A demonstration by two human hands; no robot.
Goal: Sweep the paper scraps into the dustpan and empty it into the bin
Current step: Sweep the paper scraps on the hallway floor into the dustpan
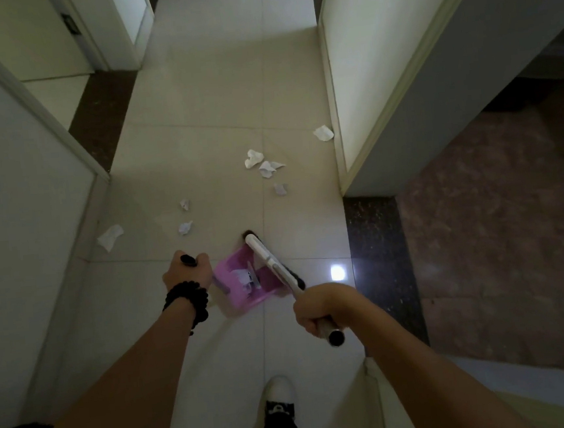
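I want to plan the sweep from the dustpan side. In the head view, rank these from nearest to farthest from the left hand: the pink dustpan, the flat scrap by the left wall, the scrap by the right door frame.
1. Pink dustpan, just right of the left hand.
2. Flat scrap by the left wall, to the hand's left.
3. Scrap by the right door frame, far ahead and right.

— What's the floor like?
— Glossy pale tile; the dark stone border mirrors a light. Crumpled white paper scraps lie matt.
— The tools?
— Pink plastic dustpan, smooth; the broom has a white plastic head and a metallic-looking handle.
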